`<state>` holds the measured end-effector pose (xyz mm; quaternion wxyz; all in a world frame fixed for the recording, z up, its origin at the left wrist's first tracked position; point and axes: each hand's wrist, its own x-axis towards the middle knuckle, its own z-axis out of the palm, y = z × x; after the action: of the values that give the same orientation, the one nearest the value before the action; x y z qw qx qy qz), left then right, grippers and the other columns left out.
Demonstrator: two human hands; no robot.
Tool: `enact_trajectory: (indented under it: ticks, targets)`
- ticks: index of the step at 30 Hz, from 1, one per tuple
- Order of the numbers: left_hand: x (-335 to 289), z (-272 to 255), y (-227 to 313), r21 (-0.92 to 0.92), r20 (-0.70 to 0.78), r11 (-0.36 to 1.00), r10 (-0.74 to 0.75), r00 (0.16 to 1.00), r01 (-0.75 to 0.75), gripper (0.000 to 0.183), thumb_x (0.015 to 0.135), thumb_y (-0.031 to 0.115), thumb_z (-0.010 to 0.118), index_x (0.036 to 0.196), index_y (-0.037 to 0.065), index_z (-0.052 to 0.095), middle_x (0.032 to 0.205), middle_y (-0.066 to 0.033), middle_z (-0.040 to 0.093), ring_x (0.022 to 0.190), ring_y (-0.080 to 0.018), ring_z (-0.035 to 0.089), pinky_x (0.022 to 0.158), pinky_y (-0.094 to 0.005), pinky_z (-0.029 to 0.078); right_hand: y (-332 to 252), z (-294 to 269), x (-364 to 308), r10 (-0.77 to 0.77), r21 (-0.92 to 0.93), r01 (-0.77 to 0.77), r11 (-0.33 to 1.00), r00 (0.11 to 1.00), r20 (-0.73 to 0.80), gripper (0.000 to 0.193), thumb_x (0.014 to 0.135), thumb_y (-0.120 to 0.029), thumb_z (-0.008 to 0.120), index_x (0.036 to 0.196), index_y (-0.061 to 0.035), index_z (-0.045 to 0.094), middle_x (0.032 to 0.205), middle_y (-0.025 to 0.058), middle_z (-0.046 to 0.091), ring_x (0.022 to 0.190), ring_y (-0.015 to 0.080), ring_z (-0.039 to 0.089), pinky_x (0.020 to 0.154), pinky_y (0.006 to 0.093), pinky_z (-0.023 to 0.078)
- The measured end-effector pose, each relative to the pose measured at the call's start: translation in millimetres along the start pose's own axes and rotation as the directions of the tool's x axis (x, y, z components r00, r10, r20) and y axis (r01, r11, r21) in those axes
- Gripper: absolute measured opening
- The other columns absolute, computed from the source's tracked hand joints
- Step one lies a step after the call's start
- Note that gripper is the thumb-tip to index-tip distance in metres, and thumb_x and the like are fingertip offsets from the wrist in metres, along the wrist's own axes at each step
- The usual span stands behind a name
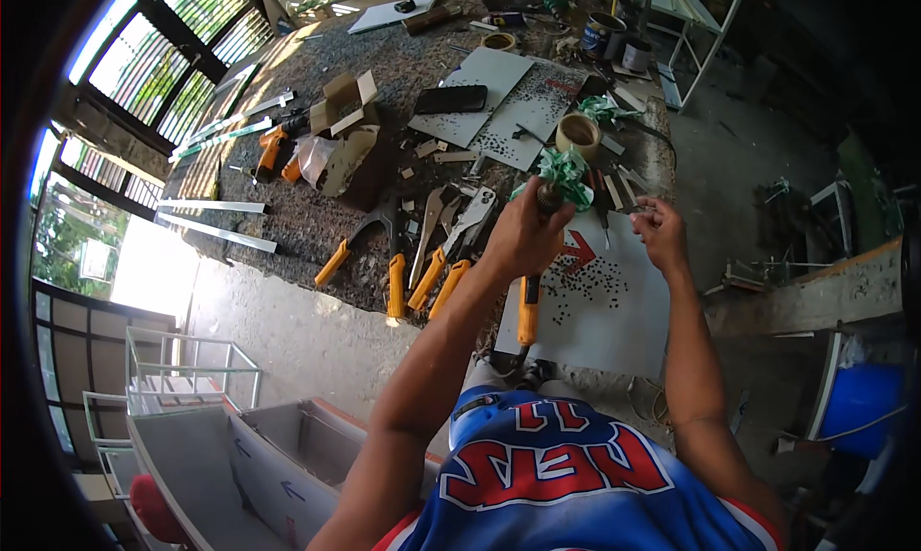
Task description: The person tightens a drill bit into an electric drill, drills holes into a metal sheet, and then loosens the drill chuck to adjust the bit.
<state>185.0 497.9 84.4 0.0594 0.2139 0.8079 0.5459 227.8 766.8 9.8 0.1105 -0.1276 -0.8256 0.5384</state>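
Observation:
My left hand (526, 233) is closed around a dark, ribbed, rounded piece (549, 199) that sticks out above its fingers. Crumpled green plastic (566, 170) sits just beyond it. Below the hand shows a yellow tool body (528, 311) with a dark cord at its near end; my fingers hide whether it joins the ribbed piece. To the right, my right hand (662, 234) is raised with curled fingers, thumb and fingertips close together; anything between them is too small to make out. Under both hands lies a white sheet (614, 326) with a red arrow and scattered dark bits.
Yellow-handled pliers (451, 287) and clamps lie left of my hands on the worn table (288, 234). Beyond are a tape roll (578, 134), a black phone (451, 99), an open carton (345, 105), an orange drill (271, 153) and paint cans (602, 35). Metal strips (216, 230) overhang the left edge.

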Motion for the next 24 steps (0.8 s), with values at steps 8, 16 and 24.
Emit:
enact_trajectory:
  ticks: [8, 16, 24]
  targets:
    - [5, 2, -45, -0.135, -0.188, 0.977, 0.139, 0.972, -0.166, 0.04, 0.096, 0.032, 0.058, 0.117, 0.001, 0.043, 0.07, -0.0166, 0.061, 0.062, -0.0365, 0.06, 0.057, -0.0421, 0.045, -58, 39, 19, 0.02, 0.01, -0.021, 1.0, 0.99, 0.139, 0.033, 0.089, -0.017, 0.069, 0.118, -0.0019, 0.06, 0.083, 0.0018, 0.068, 0.072, 0.0072, 0.061, 0.061, 0.0232, 0.046]
    - [7, -5, -65, -0.307, -0.216, 0.922, 0.175, 0.961, -0.237, 0.035, 0.097, 0.027, 0.055, 0.117, 0.0, 0.045, 0.072, -0.017, 0.059, 0.065, -0.0371, 0.059, 0.06, -0.0422, 0.045, -64, 88, 47, 0.038, -0.021, -0.034, 0.999, 0.97, 0.239, 0.027, 0.088, -0.014, 0.068, 0.111, 0.0008, 0.063, 0.08, 0.0018, 0.068, 0.07, 0.008, 0.062, 0.061, 0.0238, 0.048]
    - [4, -6, -73, -0.363, -0.227, 0.897, 0.177, 0.958, -0.252, 0.033, 0.094, 0.022, 0.061, 0.115, -0.002, 0.053, 0.082, -0.0158, 0.057, 0.066, -0.0288, 0.057, 0.063, -0.0354, 0.047, -69, 170, 168, -0.047, -0.411, 0.176, 0.894, 0.951, 0.306, 0.038, 0.084, -0.022, 0.072, 0.112, 0.0018, 0.063, 0.091, 0.015, 0.071, 0.081, 0.0256, 0.069, 0.074, 0.0352, 0.054]
